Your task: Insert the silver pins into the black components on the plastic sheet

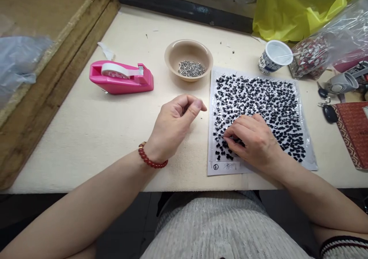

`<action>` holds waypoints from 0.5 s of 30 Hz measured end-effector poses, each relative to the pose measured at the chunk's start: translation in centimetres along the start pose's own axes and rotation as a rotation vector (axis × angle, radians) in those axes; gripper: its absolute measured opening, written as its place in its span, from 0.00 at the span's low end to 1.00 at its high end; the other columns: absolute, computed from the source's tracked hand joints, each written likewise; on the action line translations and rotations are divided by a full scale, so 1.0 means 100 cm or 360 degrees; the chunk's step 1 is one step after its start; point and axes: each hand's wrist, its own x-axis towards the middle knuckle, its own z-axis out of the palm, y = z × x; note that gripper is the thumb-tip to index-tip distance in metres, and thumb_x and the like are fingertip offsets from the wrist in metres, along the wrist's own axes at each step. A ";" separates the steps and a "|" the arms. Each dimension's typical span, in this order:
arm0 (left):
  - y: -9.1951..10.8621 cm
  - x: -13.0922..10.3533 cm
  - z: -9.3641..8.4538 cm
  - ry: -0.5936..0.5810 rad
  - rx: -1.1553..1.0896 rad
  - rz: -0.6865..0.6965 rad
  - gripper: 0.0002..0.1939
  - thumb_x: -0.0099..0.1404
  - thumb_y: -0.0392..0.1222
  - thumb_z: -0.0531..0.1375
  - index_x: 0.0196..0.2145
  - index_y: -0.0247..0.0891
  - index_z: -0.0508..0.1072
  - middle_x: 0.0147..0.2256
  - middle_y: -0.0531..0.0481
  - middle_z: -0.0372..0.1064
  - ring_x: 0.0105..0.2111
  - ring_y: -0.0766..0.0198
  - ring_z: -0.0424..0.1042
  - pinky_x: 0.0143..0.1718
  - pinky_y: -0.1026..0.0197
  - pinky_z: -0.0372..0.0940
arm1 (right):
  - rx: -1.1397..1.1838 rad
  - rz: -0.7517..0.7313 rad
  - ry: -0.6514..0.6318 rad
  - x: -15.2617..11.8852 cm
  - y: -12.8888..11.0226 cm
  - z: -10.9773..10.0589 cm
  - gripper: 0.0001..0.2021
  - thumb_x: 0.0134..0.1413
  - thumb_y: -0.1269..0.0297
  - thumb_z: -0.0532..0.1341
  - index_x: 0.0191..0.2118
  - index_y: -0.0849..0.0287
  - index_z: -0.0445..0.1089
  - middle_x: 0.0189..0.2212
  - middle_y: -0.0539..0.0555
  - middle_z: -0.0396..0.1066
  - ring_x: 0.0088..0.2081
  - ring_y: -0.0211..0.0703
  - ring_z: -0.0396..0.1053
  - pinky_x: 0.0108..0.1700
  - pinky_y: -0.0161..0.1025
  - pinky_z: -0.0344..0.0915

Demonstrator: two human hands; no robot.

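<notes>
My left hand (176, 126), with a red bead bracelet (151, 160) on its wrist, is raised over the table with thumb and forefinger pinched. Whatever it may hold is too small to make out; a tiny pale sliver (201, 116) shows just below the fingertips. Above it stands a beige bowl (169, 57) holding small silver pins (191, 69). My right hand (253, 138) rests on a white sheet (213, 151) covered with rows of small black pieces (258, 92), many with thin metal pins sticking up. Its thumb and forefinger are pinched at the left rows, contents hidden.
A pink tape dispenser (126, 80) stands left of the bowl. Behind the sheet are a paper cup (276, 55), a plastic bag of red and white pieces (310, 55) and a yellow bag (287, 13). Keys (329, 113) and a red patterned pouch (352, 130) lie right. A wooden frame (57, 75) borders the left.
</notes>
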 end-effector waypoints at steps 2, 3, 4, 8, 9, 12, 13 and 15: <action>0.001 0.002 -0.004 -0.0005 0.0351 0.0134 0.06 0.59 0.41 0.64 0.27 0.37 0.75 0.17 0.58 0.49 0.18 0.69 0.47 0.20 0.62 0.43 | 0.0012 0.0003 0.0019 -0.002 0.001 -0.003 0.04 0.56 0.72 0.59 0.30 0.60 0.67 0.26 0.50 0.70 0.30 0.38 0.66 0.34 0.40 0.51; 0.001 0.004 -0.005 -0.0011 0.0539 0.0192 0.06 0.57 0.41 0.66 0.26 0.37 0.75 0.17 0.58 0.49 0.18 0.69 0.47 0.20 0.63 0.44 | 0.0023 0.0011 0.0035 -0.003 0.002 -0.005 0.03 0.56 0.71 0.60 0.31 0.60 0.67 0.27 0.50 0.71 0.31 0.39 0.66 0.34 0.40 0.51; 0.000 0.006 -0.007 -0.0015 0.0721 0.0236 0.06 0.56 0.41 0.67 0.26 0.38 0.75 0.16 0.59 0.49 0.18 0.69 0.49 0.21 0.63 0.45 | 0.0041 0.0020 0.0054 -0.004 0.002 -0.007 0.03 0.56 0.70 0.60 0.32 0.60 0.67 0.27 0.51 0.71 0.31 0.39 0.66 0.34 0.40 0.52; -0.006 0.012 -0.008 0.0048 0.1214 0.0287 0.07 0.51 0.41 0.70 0.23 0.40 0.75 0.19 0.54 0.64 0.22 0.65 0.59 0.24 0.64 0.48 | 0.0183 0.0069 0.0156 -0.005 0.004 -0.012 0.03 0.57 0.70 0.60 0.31 0.59 0.67 0.26 0.50 0.71 0.30 0.38 0.66 0.34 0.40 0.54; -0.008 0.013 -0.007 0.0062 0.1266 0.0283 0.06 0.51 0.41 0.69 0.23 0.40 0.75 0.20 0.53 0.66 0.22 0.64 0.60 0.24 0.64 0.48 | 0.0221 0.0083 0.0181 -0.004 0.004 -0.012 0.04 0.57 0.70 0.60 0.31 0.59 0.67 0.25 0.50 0.70 0.29 0.38 0.66 0.34 0.40 0.55; -0.009 0.014 -0.005 0.0082 0.1381 0.0257 0.05 0.54 0.38 0.67 0.23 0.40 0.75 0.19 0.53 0.65 0.21 0.64 0.60 0.24 0.63 0.47 | 0.0295 0.0117 0.0243 -0.004 0.005 -0.012 0.04 0.56 0.70 0.60 0.30 0.58 0.67 0.24 0.50 0.70 0.28 0.37 0.65 0.35 0.41 0.57; -0.008 0.014 -0.004 0.0081 0.1396 0.0247 0.04 0.54 0.37 0.67 0.23 0.40 0.75 0.18 0.53 0.65 0.21 0.64 0.60 0.24 0.63 0.47 | 0.0310 0.0127 0.0252 -0.004 0.006 -0.012 0.05 0.56 0.70 0.60 0.30 0.58 0.67 0.24 0.50 0.70 0.28 0.37 0.65 0.35 0.41 0.57; -0.007 0.014 -0.003 0.0057 0.1323 0.0263 0.04 0.54 0.35 0.66 0.23 0.39 0.75 0.17 0.54 0.62 0.20 0.65 0.58 0.24 0.63 0.47 | 0.0347 0.0156 0.0279 -0.004 0.007 -0.012 0.05 0.56 0.70 0.60 0.30 0.57 0.67 0.24 0.49 0.70 0.28 0.38 0.66 0.35 0.41 0.59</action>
